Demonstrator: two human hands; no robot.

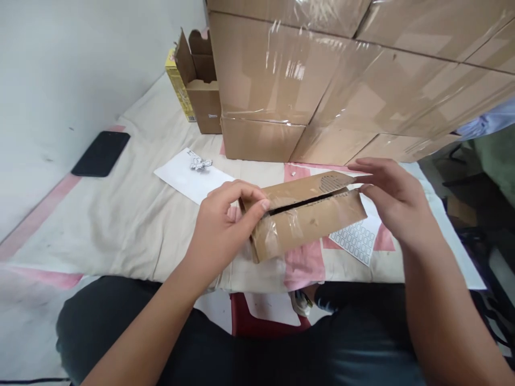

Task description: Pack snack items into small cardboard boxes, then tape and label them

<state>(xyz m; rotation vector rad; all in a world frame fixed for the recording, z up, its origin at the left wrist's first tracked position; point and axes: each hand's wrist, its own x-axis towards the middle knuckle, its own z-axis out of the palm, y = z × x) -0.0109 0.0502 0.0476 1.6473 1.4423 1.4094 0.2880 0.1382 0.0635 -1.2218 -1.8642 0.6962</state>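
A small brown cardboard box (317, 219) is held up over the cloth-covered table, tilted, with a dark slit between its top flaps. Clear tape shows on its near side, and a patch of torn, ribbed cardboard marks the far flap. My left hand (229, 214) is closed on the box's left end, thumb on top by the slit. At the right end, my right hand (396, 195) has its thumb and fingers closed around the flap's corner. Partly under the box lies a sheet of printed labels (356, 241).
Stacked, taped cartons (277, 69) wall off the back of the table (132, 225). An opened brown box (205, 104) and a yellow box (179, 86) stand beside them. A black phone (101, 154) lies left; a white paper (181, 174) carries small clear pieces (200, 163).
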